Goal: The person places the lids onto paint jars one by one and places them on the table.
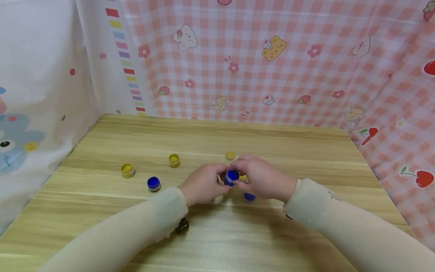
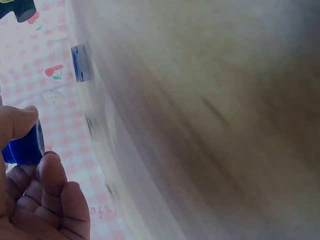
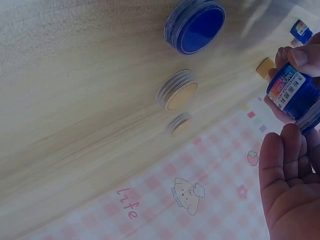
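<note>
Both hands meet at a small blue paint jar (image 1: 232, 176), held above the table right of centre. The left hand (image 1: 205, 183) grips it from the left with thumb and fingers. From the right, the right hand (image 1: 263, 177) pinches it near its upper rim. A printed label shows on the blue jar (image 3: 287, 90) in the right wrist view, with a clear rim at one end; whether that rim is a separate lid I cannot tell. Below the right hand lies a blue lid (image 1: 249, 197). Close by are a yellow lid (image 1: 230, 155) and another yellow lid (image 3: 181, 96), partly hidden in the head view.
Left of the hands stand an uncovered blue jar (image 1: 154, 184), a yellow jar (image 1: 174, 161) and a second yellow jar (image 1: 127, 170). The wooden table (image 1: 217, 241) is bordered by a pink checked cloth (image 1: 238, 68) behind and at right, and white cloth (image 1: 40, 68) at left.
</note>
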The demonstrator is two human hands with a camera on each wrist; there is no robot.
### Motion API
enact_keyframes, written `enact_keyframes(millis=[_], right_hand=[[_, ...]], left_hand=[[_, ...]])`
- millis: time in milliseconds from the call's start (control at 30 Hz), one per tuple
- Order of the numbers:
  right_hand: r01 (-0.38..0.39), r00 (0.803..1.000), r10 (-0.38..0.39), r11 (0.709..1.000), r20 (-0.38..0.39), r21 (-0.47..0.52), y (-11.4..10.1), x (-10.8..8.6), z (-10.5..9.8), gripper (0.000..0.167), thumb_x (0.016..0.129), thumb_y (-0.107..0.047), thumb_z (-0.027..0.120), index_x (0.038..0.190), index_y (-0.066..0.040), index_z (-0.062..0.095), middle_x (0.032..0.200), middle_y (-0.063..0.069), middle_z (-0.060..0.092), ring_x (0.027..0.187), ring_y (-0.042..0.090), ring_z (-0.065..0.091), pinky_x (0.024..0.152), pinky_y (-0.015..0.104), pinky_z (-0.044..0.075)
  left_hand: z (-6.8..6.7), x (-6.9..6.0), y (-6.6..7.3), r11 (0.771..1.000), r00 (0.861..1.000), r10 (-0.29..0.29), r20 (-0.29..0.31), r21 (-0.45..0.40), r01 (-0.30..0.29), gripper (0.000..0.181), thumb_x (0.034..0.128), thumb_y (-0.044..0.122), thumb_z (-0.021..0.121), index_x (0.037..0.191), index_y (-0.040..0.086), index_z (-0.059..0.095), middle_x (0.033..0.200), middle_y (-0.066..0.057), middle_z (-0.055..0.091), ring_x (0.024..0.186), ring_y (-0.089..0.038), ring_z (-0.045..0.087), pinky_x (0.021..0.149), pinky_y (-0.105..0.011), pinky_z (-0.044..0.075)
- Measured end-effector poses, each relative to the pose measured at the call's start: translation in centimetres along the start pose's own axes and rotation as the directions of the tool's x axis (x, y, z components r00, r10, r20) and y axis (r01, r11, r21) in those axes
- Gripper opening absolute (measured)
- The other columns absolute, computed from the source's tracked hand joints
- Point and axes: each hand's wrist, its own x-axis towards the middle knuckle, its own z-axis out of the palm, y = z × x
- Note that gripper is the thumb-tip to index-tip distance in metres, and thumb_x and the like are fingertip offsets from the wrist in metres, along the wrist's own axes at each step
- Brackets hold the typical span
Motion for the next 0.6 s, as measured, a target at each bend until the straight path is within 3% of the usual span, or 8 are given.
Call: enact_keyframes(millis=[600], right_hand=[[0.018, 1.0, -0.018, 1.0, -0.009, -0.011, -0.03, 0.1, 0.25, 0.035, 0.094, -0.015, 0.078, 0.127, -0.005, 0.071, 0.116, 0.005, 0.07, 0.102, 0.013, 0.068, 0.092, 0.033, 0.06]], left_hand=[[0.16, -0.01, -0.08, 0.999, 0.999, 0.035, -0.024, 0.007, -0.035, 0.018, 0.0931, 0.027, 0.08, 0.107, 0.019, 0.07, 0.091, 0.006, 0.069, 0.075, -0.011, 0.062, 0.069, -0.03, 0.052]])
